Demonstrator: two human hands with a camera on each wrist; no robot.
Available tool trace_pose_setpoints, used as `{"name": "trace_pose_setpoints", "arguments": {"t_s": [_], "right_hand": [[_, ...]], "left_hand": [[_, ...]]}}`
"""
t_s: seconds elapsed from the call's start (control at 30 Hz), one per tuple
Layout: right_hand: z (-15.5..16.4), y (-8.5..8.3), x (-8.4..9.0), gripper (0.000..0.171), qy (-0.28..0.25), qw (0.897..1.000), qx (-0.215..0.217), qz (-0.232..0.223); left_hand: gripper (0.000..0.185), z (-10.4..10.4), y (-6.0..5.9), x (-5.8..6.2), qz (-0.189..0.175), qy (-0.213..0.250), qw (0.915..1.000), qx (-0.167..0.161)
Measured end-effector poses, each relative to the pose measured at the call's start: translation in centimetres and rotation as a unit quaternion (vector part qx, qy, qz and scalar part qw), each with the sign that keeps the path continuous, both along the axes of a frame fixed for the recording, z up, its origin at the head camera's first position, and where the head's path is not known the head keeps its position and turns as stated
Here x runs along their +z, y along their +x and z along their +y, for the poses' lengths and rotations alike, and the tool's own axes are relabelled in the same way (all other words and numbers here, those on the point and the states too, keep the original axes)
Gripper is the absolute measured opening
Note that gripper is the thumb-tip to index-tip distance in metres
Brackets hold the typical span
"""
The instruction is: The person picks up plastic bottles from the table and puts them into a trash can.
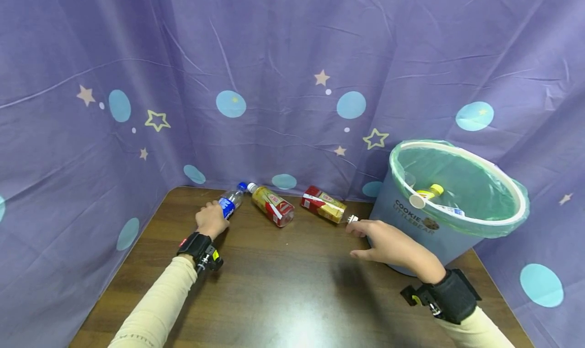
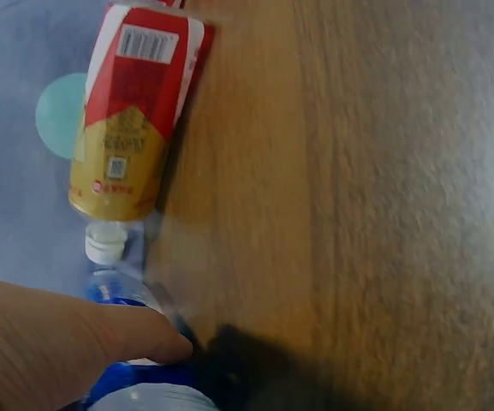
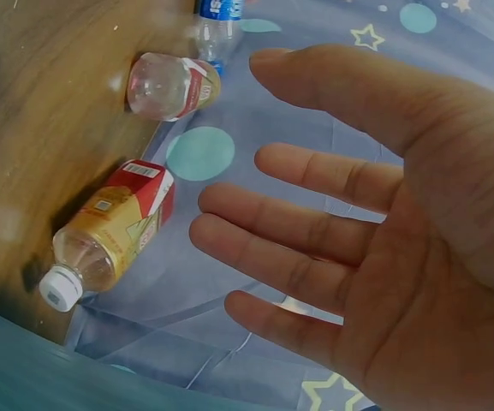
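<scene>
At the left back of the table, a clear plastic bottle with a blue label and blue cap (image 1: 233, 197) lies on its side. My left hand (image 1: 212, 220) grips its lower half; in the left wrist view a finger (image 2: 144, 332) crosses over it. Beside it lies a bottle with a red and gold label (image 1: 273, 204), its white cap close to the blue one. A similar red and gold bottle (image 1: 323, 204) lies farther right. My right hand (image 1: 388, 241) is spread near that bottle's white cap (image 3: 61, 288), and its palm holds nothing in the right wrist view.
A blue-grey bin (image 1: 388, 211) with a green liner and white rim stands at the right. Inside it are a yellow-capped bottle (image 1: 431, 191) and other items. A purple curtain (image 1: 283, 84) hangs around the brown wooden table (image 1: 274, 282).
</scene>
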State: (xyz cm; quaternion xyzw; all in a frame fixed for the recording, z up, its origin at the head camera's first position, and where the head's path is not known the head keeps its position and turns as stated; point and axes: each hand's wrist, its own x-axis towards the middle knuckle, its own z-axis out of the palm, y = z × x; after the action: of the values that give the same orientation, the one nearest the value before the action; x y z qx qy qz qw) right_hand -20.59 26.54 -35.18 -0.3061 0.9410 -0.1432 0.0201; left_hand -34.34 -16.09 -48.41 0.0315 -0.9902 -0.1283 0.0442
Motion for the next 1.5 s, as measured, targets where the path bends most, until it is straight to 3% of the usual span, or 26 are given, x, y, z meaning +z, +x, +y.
{"name": "trace_pose_setpoints", "arguments": {"t_s": [0.2, 0.4, 0.8, 0.97, 1.17, 1.5], "right_hand": [[0.1, 0.0, -0.7, 0.036, 0.002, 1.0, -0.002, -0.002], [0.2, 0.0, -1.0, 0.037, 0.003, 1.0, -0.004, -0.007], [0.4, -0.1, -1.6, 0.037, -0.009, 1.0, -0.004, -0.02], [0.7, -0.1, -1.3, 0.036, -0.018, 1.0, 0.0, -0.018], [0.6, -0.2, -0.8, 0.035, -0.023, 1.0, 0.004, -0.011], [-0.3, -1.0, 0.2, 0.03, -0.019, 1.0, -0.005, 0.023]], "left_hand": [[0.069, -0.8, -0.2, -0.8, 0.0, 0.01, 0.9999, 0.007], [0.07, -1.7, -0.4, -1.6, 0.033, 0.01, 0.9994, 0.002], [0.073, -2.7, -0.6, -0.9, 0.037, 0.001, 0.9992, -0.014], [0.071, -2.4, -0.1, 0.8, 0.076, -0.008, 0.9965, -0.034], [0.068, -0.6, 0.9, 3.8, 0.118, -0.015, 0.9906, -0.068], [0.07, 4.0, 3.6, 7.8, 0.204, -0.042, 0.9667, -0.148]]}}
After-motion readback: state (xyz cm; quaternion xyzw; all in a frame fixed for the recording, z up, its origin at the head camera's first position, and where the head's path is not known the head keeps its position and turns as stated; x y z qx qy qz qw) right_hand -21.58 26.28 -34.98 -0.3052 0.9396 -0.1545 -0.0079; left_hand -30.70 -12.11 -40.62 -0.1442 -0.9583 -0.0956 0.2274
